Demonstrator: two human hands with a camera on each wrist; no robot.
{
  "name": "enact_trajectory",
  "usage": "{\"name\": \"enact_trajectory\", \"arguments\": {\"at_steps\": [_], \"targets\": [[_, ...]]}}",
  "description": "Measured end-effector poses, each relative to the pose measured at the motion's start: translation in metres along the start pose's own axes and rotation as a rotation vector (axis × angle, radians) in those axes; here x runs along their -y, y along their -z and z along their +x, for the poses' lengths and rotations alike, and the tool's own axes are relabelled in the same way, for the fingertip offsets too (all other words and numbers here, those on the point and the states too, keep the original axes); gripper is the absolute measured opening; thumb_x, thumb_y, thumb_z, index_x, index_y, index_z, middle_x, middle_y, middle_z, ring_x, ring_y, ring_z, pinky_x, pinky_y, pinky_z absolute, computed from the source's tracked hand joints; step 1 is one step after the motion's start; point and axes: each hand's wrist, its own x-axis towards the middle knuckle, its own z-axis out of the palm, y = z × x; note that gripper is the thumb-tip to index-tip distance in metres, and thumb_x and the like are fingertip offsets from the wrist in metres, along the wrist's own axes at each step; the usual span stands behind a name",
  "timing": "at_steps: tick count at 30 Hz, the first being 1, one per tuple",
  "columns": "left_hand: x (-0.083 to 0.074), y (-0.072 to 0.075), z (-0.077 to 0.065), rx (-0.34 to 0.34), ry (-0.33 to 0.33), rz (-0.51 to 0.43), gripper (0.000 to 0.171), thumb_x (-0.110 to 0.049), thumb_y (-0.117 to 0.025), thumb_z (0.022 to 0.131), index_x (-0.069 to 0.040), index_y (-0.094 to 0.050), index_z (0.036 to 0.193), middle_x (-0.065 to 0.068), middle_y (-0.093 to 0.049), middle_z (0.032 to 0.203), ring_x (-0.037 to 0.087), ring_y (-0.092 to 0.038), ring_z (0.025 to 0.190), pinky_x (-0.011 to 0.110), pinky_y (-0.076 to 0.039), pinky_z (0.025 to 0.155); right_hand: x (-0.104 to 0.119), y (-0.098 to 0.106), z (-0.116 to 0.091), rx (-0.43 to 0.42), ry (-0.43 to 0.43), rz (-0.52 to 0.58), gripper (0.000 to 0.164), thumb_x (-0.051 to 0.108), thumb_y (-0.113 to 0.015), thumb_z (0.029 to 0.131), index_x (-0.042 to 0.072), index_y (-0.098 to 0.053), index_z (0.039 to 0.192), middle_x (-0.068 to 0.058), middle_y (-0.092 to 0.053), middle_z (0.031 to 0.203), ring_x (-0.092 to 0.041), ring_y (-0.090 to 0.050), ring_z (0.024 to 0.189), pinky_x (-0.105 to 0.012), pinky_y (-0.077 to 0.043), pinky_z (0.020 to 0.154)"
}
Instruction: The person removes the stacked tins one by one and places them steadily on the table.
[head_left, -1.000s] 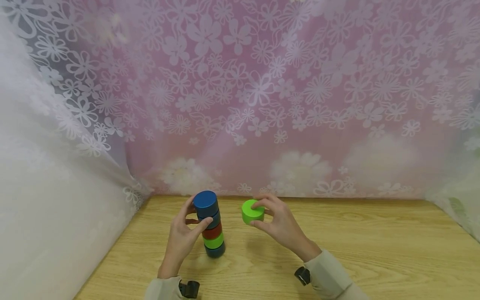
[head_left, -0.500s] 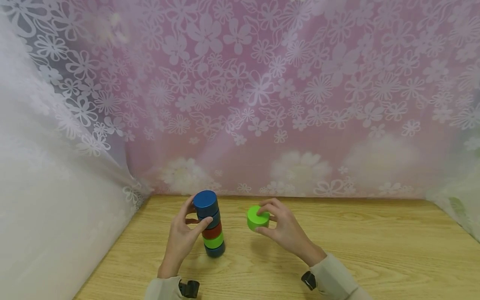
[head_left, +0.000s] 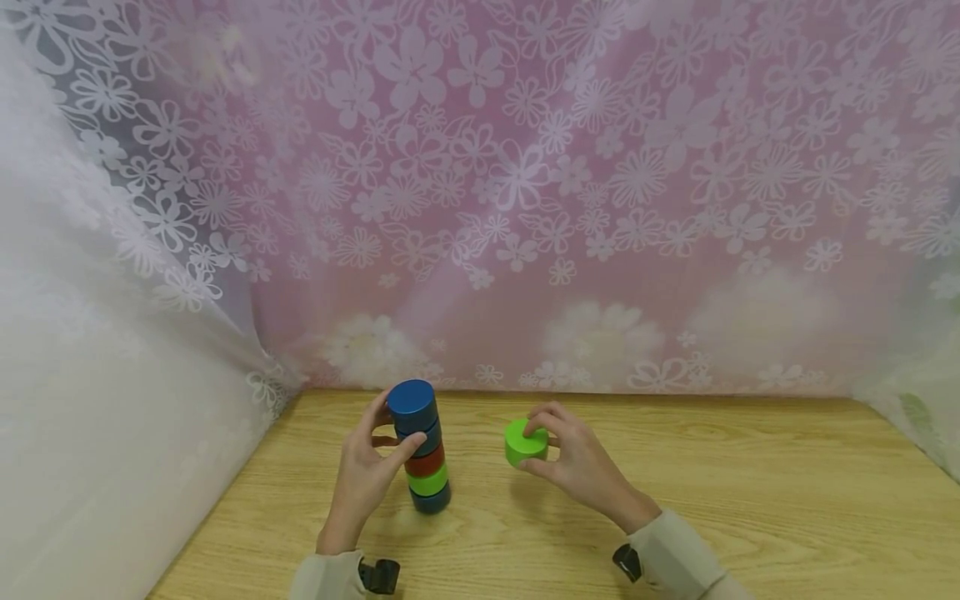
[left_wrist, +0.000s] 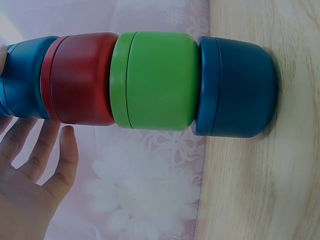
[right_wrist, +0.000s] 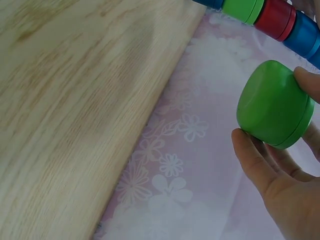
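Several round lidded tins stand in a tall stack, leaning slightly left in the head view. From the table up come a blue tin (left_wrist: pixel 240 87), a green tin (left_wrist: pixel 160 80), a red tin (head_left: pixel 426 462), another blue tin (head_left: pixel 432 437) and a blue top tin (head_left: pixel 412 404). My left hand (head_left: pixel 363 479) grips the stack near its top, thumb on the upper blue tin below the top one. To the right, my right hand (head_left: pixel 585 471) holds a separate green tin (right_wrist: pixel 272 105) by its sides, raised over the table and apart from the stack.
The wooden table (head_left: pixel 750 483) spans the lower part of the head view. A pink flowered curtain (head_left: pixel 480 208) hangs along its back edge, and a white cloth (head_left: pixel 112 375) hangs at the left. Dark wrist cameras sit at both sleeves.
My right hand has moved right and a little toward me with the green tin, away from the stack. The left hand and the stack stay in place.
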Motion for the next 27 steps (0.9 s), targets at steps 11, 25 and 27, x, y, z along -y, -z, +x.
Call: {"name": "enact_trajectory", "arguments": {"at_steps": [11, 25, 27], "targets": [[0.001, -0.001, 0.000, 0.004, -0.002, -0.003, 0.066, -0.005, -0.081, 0.087, -0.004, -0.051, 0.145, 0.014, -0.067, 0.122, 0.029, -0.063, 0.104, 0.037, -0.058, 0.076, -0.005, 0.001, -0.002, 0.046, -0.044, -0.075, 0.034, -0.008, -0.086, 0.074, 0.009, -0.061, 0.090, -0.012, -0.060, 0.110, -0.032, -0.062, 0.100, -0.038, -0.061, 0.077], [0.002, 0.000, 0.001, -0.002, 0.008, -0.004, 0.065, -0.006, -0.081, 0.087, -0.004, -0.052, 0.145, 0.014, -0.067, 0.122, 0.028, -0.063, 0.104, 0.036, -0.058, 0.076, -0.017, 0.000, -0.005, 0.148, -0.086, -0.122, 0.029, -0.002, -0.087, 0.075, 0.007, -0.064, 0.092, -0.006, -0.060, 0.102, -0.023, -0.060, 0.091, -0.034, -0.057, 0.073], [0.002, 0.000, 0.001, -0.003, 0.015, 0.000, 0.065, -0.006, -0.082, 0.087, -0.004, -0.052, 0.145, 0.014, -0.067, 0.122, 0.029, -0.063, 0.104, 0.036, -0.058, 0.076, -0.018, 0.000, -0.005, 0.161, -0.100, -0.127, 0.029, 0.000, -0.087, 0.076, 0.007, -0.065, 0.092, -0.005, -0.059, 0.101, -0.021, -0.059, 0.090, -0.034, -0.056, 0.073]]}}
